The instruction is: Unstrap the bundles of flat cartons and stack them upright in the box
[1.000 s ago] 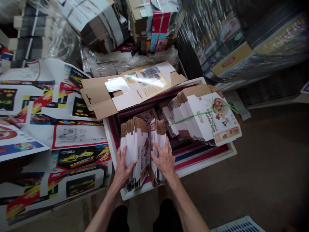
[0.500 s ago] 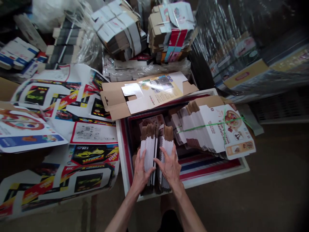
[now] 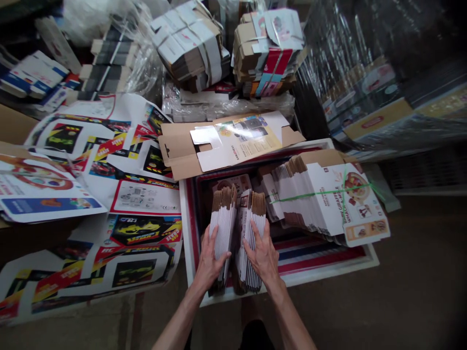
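Two stacks of flattened cardboard cartons stand on edge inside a white-rimmed crate [image 3: 187, 233] lined with red, white and blue stripes. My left hand [image 3: 208, 265] grips the left carton stack [image 3: 223, 216], with its fingers along the outer side and its thumb across the near part. The right carton stack [image 3: 256, 214] is in my right hand [image 3: 264, 256], thumb on its left side and fingers over its top edges. A narrow gap separates the two stacks. Right of them, a carton bundle [image 3: 330, 194] tied with green string leans over the crate's far right side.
An unfolded brown-and-white carton [image 3: 241, 141] lies across the crate's back edge. Printed car-toy sheets [image 3: 146, 199] spread out at left. Strapped carton bundles [image 3: 188, 39] are piled behind, and a film-wrapped pile [image 3: 379, 92] stands at back right.
The two stacks have come further apart; the left one now tilts, its near end shifted left. My right hand has moved slightly right with its stack. The whole view has shifted a little.
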Motion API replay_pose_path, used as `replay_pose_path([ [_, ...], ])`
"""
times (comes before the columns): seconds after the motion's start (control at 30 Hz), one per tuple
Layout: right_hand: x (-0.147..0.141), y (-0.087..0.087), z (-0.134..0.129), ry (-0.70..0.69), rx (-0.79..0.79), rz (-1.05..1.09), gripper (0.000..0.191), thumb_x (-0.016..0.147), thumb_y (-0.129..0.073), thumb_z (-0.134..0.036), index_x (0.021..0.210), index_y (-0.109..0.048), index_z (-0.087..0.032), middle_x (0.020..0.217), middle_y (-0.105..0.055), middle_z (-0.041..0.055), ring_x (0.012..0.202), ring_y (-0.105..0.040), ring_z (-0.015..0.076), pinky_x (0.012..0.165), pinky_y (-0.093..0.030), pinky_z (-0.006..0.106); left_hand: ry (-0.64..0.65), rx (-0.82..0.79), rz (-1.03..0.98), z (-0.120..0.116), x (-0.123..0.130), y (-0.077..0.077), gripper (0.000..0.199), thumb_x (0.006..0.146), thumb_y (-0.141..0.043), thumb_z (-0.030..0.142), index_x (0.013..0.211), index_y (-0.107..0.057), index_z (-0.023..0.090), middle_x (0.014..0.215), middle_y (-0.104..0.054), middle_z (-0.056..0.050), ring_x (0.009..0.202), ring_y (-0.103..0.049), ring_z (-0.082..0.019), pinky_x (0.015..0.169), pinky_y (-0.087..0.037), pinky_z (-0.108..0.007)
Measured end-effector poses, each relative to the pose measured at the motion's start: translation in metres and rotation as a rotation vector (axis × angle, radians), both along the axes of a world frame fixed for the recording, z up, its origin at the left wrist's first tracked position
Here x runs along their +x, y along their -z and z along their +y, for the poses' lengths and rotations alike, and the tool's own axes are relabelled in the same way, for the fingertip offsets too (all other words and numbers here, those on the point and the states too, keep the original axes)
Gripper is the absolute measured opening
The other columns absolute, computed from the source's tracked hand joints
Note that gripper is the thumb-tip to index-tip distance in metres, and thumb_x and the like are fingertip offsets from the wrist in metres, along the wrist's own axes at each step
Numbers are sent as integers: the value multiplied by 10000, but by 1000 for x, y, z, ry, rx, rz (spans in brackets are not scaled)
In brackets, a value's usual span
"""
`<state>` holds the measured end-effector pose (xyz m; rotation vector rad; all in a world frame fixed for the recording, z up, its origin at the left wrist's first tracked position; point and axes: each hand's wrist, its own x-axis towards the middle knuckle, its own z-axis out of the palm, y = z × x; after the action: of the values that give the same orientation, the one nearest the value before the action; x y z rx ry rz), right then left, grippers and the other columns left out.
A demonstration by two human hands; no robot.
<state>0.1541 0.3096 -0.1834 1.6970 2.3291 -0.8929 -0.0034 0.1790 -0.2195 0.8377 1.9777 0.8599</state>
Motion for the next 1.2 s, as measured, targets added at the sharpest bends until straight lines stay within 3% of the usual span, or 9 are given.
replay_pose_path([
  [0.23, -13, -9, -1, 17, -31, -83, 602, 1054, -467, -330, 1579, -278, -555, 1792, -2, 141, 1529, -430, 406, 944, -646, 581, 18, -23, 19, -6, -11, 7, 851, 934, -705, 387, 1663, -280, 274, 1780, -151, -141, 1665, -138, -301, 1357, -165, -584],
  [0.37, -15, -9, -3, -16, 0, -126, 608, 1059, -452, -305, 1565, -262, -583, 1788, 2, 163, 1467, -505, 399, 874, -674, 535, 31, -17, -19, -6, -12, 6, 817, 953, -657, 380, 1668, -273, 295, 1789, -129, -123, 1670, -103, -309, 1355, -152, -598],
  [0.47, -16, -8, -4, -19, 17, -118, 558, 1059, -463, -316, 1542, -348, -572, 1793, 30, 144, 1476, -499, 383, 855, -680, 488, 25, -29, -67, -3, -6, 4, 793, 957, -624, 344, 1668, -279, 280, 1797, -83, -120, 1675, -70, -296, 1358, -136, -588],
  [0.57, -17, -7, -4, -14, 16, -82, 494, 1050, -501, -477, 1528, -403, -555, 1797, 44, 134, 1507, -457, 400, 880, -674, 522, 7, -30, -86, 2, 1, 1, 796, 959, -624, 334, 1670, -268, 298, 1803, -54, -106, 1677, -54, -276, 1359, -120, -582],
  [0.7, -21, -5, -5, 4, 24, -76, 660, 925, -642, -651, 1534, -417, -531, 1789, 13, 180, 1505, -438, 455, 887, -663, 606, 17, -2, -92, 6, 5, -2, 775, 975, -610, 358, 1667, -270, 279, 1803, -54, -112, 1677, -53, -261, 1360, -110, -574],
  [1.0, -21, -10, -3, 16, -14, -58, 590, 977, -642, -517, 1529, -432, -526, 1798, 26, 130, 1529, -423, 411, 929, -662, 582, 7, 12, -85, 0, 4, 7, 755, 994, -618, 369, 1666, -278, 325, 1806, -66, -94, 1676, -68, -264, 1358, -128, -582],
  [1.2, -19, -11, -4, -5, 26, -68, 688, 982, -608, -342, 1582, -321, -519, 1802, 41, 91, 1556, -372, 440, 881, -681, 551, -5, -19, -85, -7, -8, 7, 765, 976, -621, 353, 1664, -292, 291, 1797, -105, -120, 1674, -79, -279, 1358, -125, -589],
])
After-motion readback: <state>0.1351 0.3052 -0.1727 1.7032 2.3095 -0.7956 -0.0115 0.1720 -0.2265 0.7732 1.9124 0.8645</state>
